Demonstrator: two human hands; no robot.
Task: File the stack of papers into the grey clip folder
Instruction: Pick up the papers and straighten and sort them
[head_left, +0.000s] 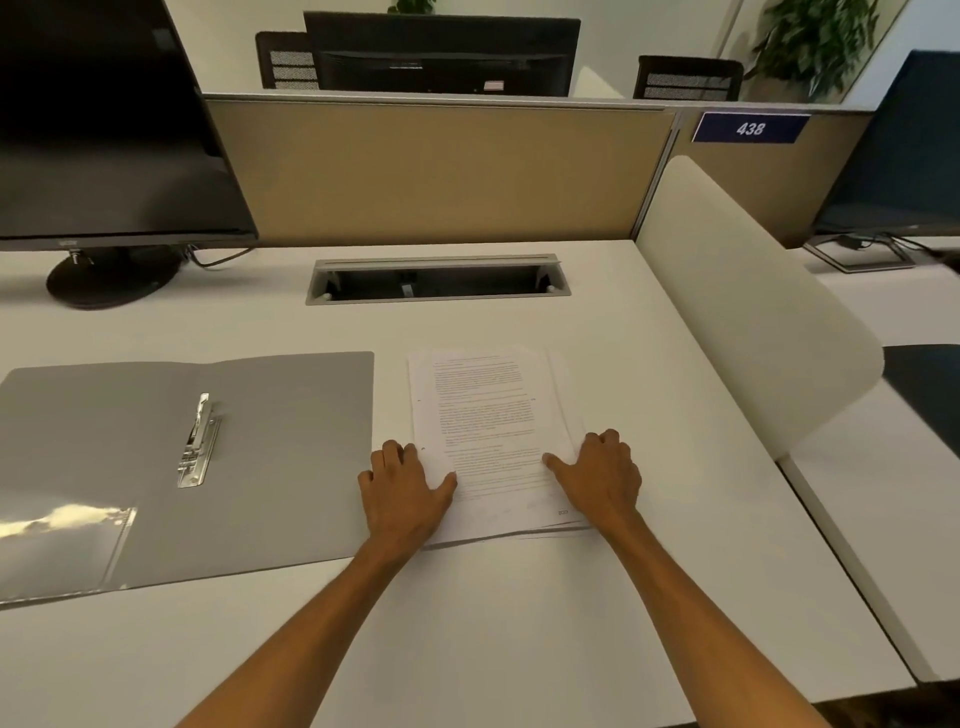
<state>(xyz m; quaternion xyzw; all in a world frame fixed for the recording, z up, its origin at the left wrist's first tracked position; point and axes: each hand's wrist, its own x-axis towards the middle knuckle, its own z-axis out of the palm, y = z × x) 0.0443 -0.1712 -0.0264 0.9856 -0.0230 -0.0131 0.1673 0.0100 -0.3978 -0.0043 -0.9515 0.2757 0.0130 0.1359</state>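
Note:
A stack of printed white papers (485, 410) lies flat on the white desk (467, 613), slightly fanned at its edges. My left hand (402, 493) clasps the stack's near left edge, thumb on top. My right hand (602, 475) clasps the near right edge, thumb on the top sheet. Left of the stack, the grey clip folder (291, 452) lies open and flat. Its metal clip (198, 441) runs along the spine fold, and a clear pocket (62, 545) sits on the left flap. The folder's right edge nearly touches my left hand.
A black monitor (104, 135) on a round stand fills the back left. A cable slot (439, 280) is set into the desk behind the papers. A tan partition (441, 171) closes the back. A white curved divider (748, 306) borders the desk's right side.

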